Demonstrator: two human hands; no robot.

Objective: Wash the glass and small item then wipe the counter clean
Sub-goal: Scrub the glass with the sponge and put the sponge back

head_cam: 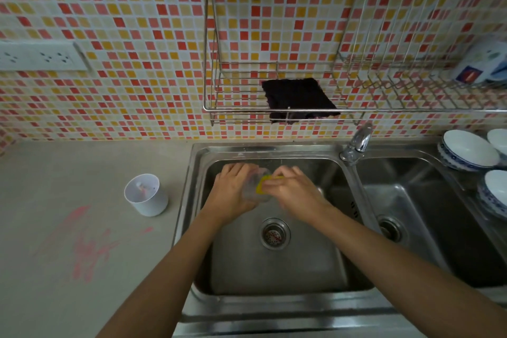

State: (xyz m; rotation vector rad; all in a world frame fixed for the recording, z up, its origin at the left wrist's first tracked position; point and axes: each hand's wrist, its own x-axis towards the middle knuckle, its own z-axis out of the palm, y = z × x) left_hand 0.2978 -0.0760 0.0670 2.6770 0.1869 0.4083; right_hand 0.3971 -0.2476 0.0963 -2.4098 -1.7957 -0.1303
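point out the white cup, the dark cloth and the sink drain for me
white cup [148, 200], head view, on its outer side wall
dark cloth [297, 96], head view, on the middle of its top face in the wire rack
sink drain [275, 234], head view, on the strainer in the left basin

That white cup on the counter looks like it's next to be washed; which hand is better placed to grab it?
Probably the left hand. The white cup stands on the counter left of the sink, on that hand's side. The right hand holds the yellow sponge and would have to cross over.
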